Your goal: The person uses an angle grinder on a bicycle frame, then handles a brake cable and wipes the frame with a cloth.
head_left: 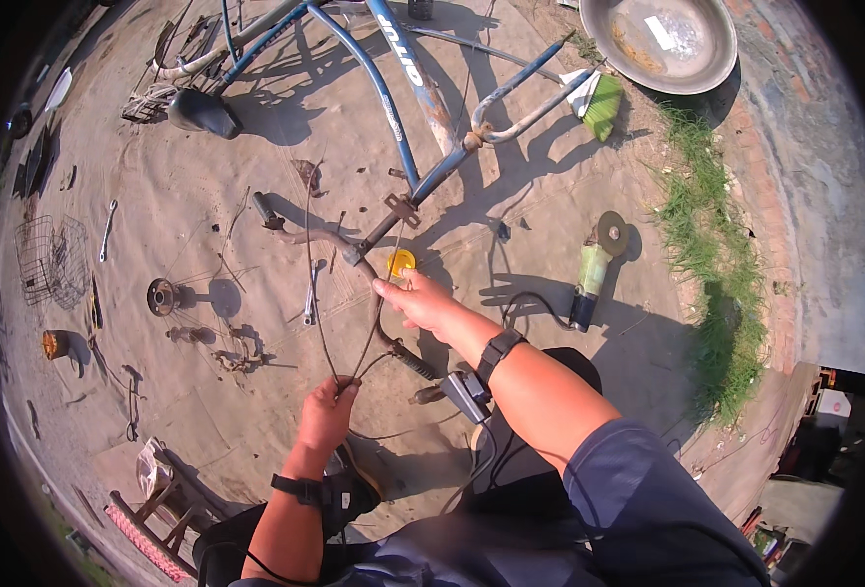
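A rusty bicycle handlebar (327,236) with its stem is joined to a worn blue bicycle frame (383,98) lying on the ground before me. Thin dark brake cables (316,318) loop from the handlebar area down to my left hand (327,411), whose fingers are closed around them. My right hand (421,305) is at the handlebar's near arm, thumb and fingers curled against it; part of that grip is hidden. A black grip (415,364) covers the bar's near end. Just beyond my right hand lies a yellow round object (402,262).
An angle grinder (592,274) with a cord lies to the right. Wrenches (311,293), a wheel hub (163,296), a wire basket (51,259) and a saddle (203,114) lie leftward. A metal basin (716,59) stands far right, near grass (716,254). A low stool (149,538) is near left.
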The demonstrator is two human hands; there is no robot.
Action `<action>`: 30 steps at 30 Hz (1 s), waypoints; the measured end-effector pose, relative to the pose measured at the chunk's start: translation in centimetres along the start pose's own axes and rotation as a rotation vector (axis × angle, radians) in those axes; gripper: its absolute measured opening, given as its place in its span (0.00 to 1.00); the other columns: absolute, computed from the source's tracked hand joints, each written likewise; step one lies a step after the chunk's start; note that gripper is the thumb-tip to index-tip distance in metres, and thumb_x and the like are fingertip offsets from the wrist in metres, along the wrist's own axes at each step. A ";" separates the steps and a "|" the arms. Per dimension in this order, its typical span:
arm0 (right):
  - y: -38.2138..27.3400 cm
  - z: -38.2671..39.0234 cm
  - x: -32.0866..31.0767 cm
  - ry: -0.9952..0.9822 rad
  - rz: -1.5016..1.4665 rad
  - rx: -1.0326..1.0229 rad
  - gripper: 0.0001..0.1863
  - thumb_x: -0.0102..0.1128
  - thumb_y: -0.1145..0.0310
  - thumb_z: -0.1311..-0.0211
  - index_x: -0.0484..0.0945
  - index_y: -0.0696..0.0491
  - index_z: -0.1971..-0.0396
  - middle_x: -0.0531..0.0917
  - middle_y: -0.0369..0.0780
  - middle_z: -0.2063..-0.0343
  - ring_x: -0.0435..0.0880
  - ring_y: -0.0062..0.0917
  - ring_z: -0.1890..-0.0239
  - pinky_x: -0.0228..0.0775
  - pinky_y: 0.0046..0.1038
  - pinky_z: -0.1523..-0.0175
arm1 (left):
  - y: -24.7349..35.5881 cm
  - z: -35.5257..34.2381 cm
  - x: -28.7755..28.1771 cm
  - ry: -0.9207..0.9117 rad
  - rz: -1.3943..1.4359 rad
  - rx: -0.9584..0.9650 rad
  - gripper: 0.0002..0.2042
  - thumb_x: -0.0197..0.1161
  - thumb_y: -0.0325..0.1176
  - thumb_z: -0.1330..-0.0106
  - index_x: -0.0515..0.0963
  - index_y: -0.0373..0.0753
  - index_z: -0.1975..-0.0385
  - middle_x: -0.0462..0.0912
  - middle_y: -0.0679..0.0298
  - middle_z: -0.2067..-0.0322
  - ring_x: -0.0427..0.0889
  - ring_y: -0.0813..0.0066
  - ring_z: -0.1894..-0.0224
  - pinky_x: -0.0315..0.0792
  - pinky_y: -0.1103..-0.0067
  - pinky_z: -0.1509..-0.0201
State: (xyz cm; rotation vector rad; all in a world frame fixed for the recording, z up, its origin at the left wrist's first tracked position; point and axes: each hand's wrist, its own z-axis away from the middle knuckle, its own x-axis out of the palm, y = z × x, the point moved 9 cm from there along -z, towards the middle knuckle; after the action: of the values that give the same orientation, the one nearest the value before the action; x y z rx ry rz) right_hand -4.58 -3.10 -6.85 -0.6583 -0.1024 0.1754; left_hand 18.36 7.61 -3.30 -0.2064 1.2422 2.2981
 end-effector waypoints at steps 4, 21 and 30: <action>-1.3 -1.8 2.3 -0.001 -0.430 -0.065 0.17 0.57 0.52 0.22 0.72 0.49 0.48 0.83 0.37 0.61 0.86 0.23 0.64 0.78 0.30 0.60 | 0.3 2.6 1.8 -0.033 0.004 0.181 0.08 0.66 0.28 0.29 0.83 0.34 0.55 0.87 0.56 0.54 0.84 0.69 0.50 0.78 0.73 0.48; -0.5 11.9 12.8 -0.505 1.083 -0.619 0.08 0.61 0.71 0.44 0.85 0.54 0.65 0.88 0.49 0.64 0.87 0.47 0.57 0.79 0.46 0.54 | 7.1 -6.5 -3.7 0.095 0.529 -0.190 0.19 0.62 0.37 0.24 0.74 0.34 0.41 0.83 0.61 0.61 0.80 0.74 0.68 0.76 0.77 0.63; 4.2 9.6 12.4 -0.706 0.965 -0.511 0.19 0.64 0.53 0.33 0.84 0.50 0.52 0.88 0.43 0.61 0.88 0.40 0.56 0.79 0.41 0.54 | 7.0 -3.0 -2.4 -0.156 0.372 -0.133 0.12 0.62 0.26 0.26 0.81 0.29 0.47 0.85 0.63 0.67 0.80 0.76 0.68 0.75 0.78 0.61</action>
State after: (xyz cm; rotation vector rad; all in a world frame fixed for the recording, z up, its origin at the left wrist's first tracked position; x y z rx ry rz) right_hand 5.59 8.29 -1.38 -1.0937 -0.5178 1.3477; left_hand 16.56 1.15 1.06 0.1715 1.1236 2.6561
